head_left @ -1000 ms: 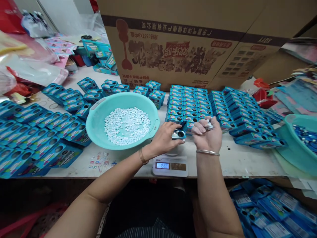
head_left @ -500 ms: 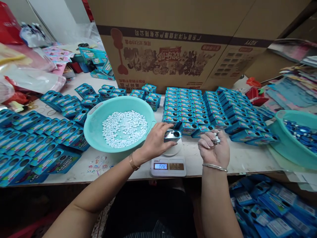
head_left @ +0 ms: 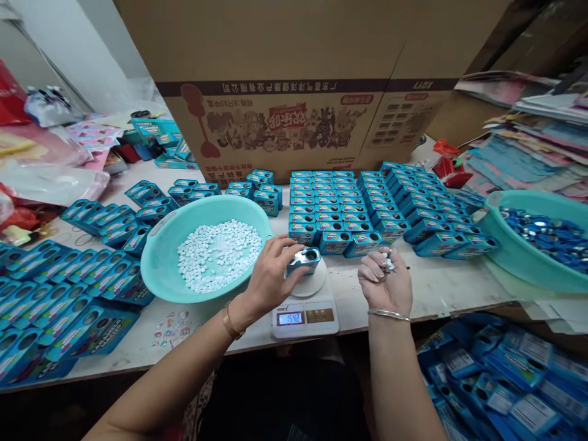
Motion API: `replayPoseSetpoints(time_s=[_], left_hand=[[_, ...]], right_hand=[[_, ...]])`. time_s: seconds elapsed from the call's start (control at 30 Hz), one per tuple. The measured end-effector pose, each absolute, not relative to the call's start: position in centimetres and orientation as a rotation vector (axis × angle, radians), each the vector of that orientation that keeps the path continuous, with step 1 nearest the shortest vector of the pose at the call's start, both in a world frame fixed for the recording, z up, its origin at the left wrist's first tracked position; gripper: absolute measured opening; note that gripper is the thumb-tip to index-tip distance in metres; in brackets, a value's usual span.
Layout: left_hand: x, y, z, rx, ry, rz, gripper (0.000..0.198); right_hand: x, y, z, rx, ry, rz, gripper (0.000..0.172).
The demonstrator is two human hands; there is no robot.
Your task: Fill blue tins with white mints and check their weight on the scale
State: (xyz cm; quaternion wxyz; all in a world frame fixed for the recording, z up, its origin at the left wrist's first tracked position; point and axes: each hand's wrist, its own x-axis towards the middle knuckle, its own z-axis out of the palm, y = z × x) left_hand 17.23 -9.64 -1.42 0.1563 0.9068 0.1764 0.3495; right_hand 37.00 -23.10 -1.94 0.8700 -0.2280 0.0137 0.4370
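A small blue tin [head_left: 310, 260] with a round hole in its shiny top sits on the round plate of a white digital scale [head_left: 305, 320], whose display reads 154.2. My left hand [head_left: 271, 275] has its thumb and fingers around the left end of this tin. Palm up, my right hand [head_left: 388, 282] curls its fingers over a few small white candies [head_left: 389, 263], to the right of the scale. Left of the scale, a turquoise basin [head_left: 154, 269] holds many more of these white candies.
Rows of upright blue tins [head_left: 326, 208] stand behind the scale, and more tins [head_left: 92, 318] at the left. A large cardboard box [head_left: 285, 55] rises at the back. On the right is a turquoise basin [head_left: 528, 275] of blue lids; loose blue tins [head_left: 500, 373] lie below the table edge.
The whole view has shifted, so things appear further left and slightly lower. Both hands keep nearly the same pose, and the display still reads 154.2.
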Motion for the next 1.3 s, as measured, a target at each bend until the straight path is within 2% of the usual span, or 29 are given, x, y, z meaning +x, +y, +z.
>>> replayPoseSetpoints(time_s=[0.07,0.33,0.43,0.53,0.67,0.87,0.93,1.13,1.3], left_hand=[[17.6,-9.1,-0.9,2.653,0.494,0.985,0.021],[20.3,-8.2,0.3,3.009,0.501,0.534,0.021],[19.2,-7.8,1.4,3.024,0.570,0.589,0.024],[16.1,-6.1,3.5,3.000,0.896,0.746,0.024],[12.4,-4.3,5.0,2.954,1.294,0.637,0.043],[14.6,-7.2,3.5,2.844,1.018,0.639,0.084],[16.0,-8.3,3.1,2.823,0.930,0.631,0.091],[18.6,-9.4,1.6,2.889,0.767,0.426,0.100],[19.4,-9.2,0.2,2.959,0.794,0.338,0.095]], right_hand=[[37.1,-23.1,-2.1,-0.468,0.038,0.911,0.018],[37.3,-23.4,-2.5,-0.441,0.048,0.894,0.017],[37.5,-24.0,-2.7,-0.436,0.043,0.892,0.017],[37.9,-24.8,-2.9,-0.440,0.045,0.876,0.018],[38.1,-25.4,-3.1,-0.448,0.063,0.866,0.019],[37.8,-25.8,-3.3,-0.468,0.084,0.898,0.018],[38.0,-26.6,-3.2,-0.479,0.075,0.879,0.017],[39.0,-29.2,-3.6,-0.508,0.081,0.793,0.016],[39.4,-30.1,-4.7,-0.501,0.085,0.817,0.020]])
